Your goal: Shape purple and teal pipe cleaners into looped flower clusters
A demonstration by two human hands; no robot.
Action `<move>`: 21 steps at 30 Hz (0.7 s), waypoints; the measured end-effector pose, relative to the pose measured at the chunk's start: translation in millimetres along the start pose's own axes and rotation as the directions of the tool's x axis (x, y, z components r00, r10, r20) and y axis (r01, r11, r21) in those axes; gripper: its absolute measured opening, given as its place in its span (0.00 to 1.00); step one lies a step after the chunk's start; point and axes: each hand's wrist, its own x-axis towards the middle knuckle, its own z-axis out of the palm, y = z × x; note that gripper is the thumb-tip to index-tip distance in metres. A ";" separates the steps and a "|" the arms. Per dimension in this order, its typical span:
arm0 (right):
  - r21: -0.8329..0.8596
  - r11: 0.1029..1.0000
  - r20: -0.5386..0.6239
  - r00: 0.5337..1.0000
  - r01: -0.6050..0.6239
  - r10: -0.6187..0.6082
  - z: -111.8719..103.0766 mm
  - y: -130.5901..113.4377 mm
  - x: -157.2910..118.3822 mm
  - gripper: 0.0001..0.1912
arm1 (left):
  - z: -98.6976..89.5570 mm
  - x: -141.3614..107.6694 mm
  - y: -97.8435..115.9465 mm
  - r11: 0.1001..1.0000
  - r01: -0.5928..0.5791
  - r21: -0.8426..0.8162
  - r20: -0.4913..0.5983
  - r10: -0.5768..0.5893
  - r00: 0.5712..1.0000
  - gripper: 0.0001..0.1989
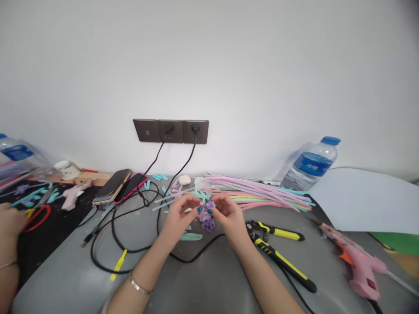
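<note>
Both of my hands meet at the middle of the grey table, around a small cluster of purple and pink fuzzy flowers (207, 223). My left hand (181, 214) pinches the cluster from the left with thumb and forefinger. From the right, my right hand (228, 213) holds it in the same way. Mint-green fuzzy pieces (201, 194) stick out just above my fingertips. Part of the cluster is hidden behind my thumbs. A pale green strip (190, 237) lies below my left hand.
Pipe cleaners (262, 192) lie behind my right hand; yellow-black pliers (284, 257) and a pink glue gun (358, 266) are to the right. A water bottle (310, 163) leans by the wall. Cables (113, 226) and phones (113, 186) lie left. Another person's hand (11, 220) is near red scissors (41, 218).
</note>
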 end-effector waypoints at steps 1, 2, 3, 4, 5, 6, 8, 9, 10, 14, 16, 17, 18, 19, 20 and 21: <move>0.011 1.000 0.012 1.000 -0.003 0.002 0.7 0.1 -0.1 0.14 | 0.0 0.3 -0.7 1.000 -0.010 -0.004 0.005 0.010 1.000 0.09; 0.019 1.000 0.024 1.000 -0.006 0.005 1.2 0.2 -0.1 0.14 | 0.1 0.4 -1.2 1.000 -0.022 -0.011 0.015 0.022 1.000 0.08; 0.027 1.000 0.035 0.999 -0.010 0.009 1.6 0.3 -0.1 0.14 | 0.1 0.4 -1.4 0.999 -0.035 -0.021 0.024 0.035 0.999 0.08; 0.032 0.999 0.044 0.999 -0.016 0.014 1.8 0.3 -0.2 0.14 | 0.2 0.2 -1.4 0.998 -0.050 -0.030 0.032 0.051 0.998 0.07; 0.037 0.999 0.052 0.998 -0.022 0.020 1.9 0.2 -0.2 0.14 | 0.2 0.0 -1.1 0.997 -0.067 -0.038 0.035 0.069 0.997 0.07; 0.040 0.999 0.059 0.998 -0.029 0.027 2.0 0.1 -0.3 0.14 | 0.2 -0.2 -0.6 0.996 -0.085 -0.042 0.038 0.086 0.996 0.07; 0.050 0.998 0.065 0.997 -0.039 0.036 2.3 -0.2 -0.6 0.14 | 0.2 -0.3 0.4 0.992 -0.120 -0.045 0.043 0.121 0.992 0.06; 0.056 0.997 0.063 0.997 -0.044 0.040 2.5 -0.4 -0.8 0.14 | 0.1 -0.2 1.0 0.990 -0.137 -0.044 0.046 0.139 0.989 0.05; 0.060 0.997 0.062 0.997 -0.047 0.044 2.7 -0.7 -1.1 0.14 | 0.0 0.0 1.5 0.988 -0.150 -0.038 0.052 0.152 0.987 0.05; 0.037 0.998 0.068 0.996 -0.060 0.058 3.0 -1.5 -2.3 0.12 | -1.3 0.3 3.3 0.982 -0.187 0.029 0.086 0.184 0.979 0.03; 0.032 0.998 0.064 0.996 -0.058 0.056 2.4 -1.2 -2.7 0.11 | -2.2 -0.2 4.0 0.973 -0.202 0.109 0.096 0.192 0.977 0.02; 0.035 0.998 0.056 0.997 -0.055 0.053 2.0 -0.9 -2.8 0.10 | -2.6 -0.5 4.3 0.963 -0.215 0.166 0.101 0.200 0.975 0.01; 0.037 0.998 0.045 0.998 -0.051 0.049 1.6 -0.5 -2.8 0.10 | -2.9 -0.9 4.5 0.946 -0.230 0.229 0.109 0.210 0.972 0.02; 0.037 0.998 0.035 0.998 -0.048 0.047 1.2 -0.1 -2.7 0.10 | -3.1 -1.2 4.6 0.925 -0.247 0.290 0.116 0.222 0.968 0.03; 0.036 0.998 0.028 0.998 -0.048 0.047 1.0 0.2 -2.6 0.10 | -3.2 -1.5 4.6 0.902 -0.264 0.342 0.121 0.237 0.964 0.04; 0.033 0.998 0.024 0.998 -0.051 0.050 0.8 0.4 -2.5 0.10 | -3.1 -1.7 4.5 0.882 -0.277 0.382 0.124 0.248 0.961 0.05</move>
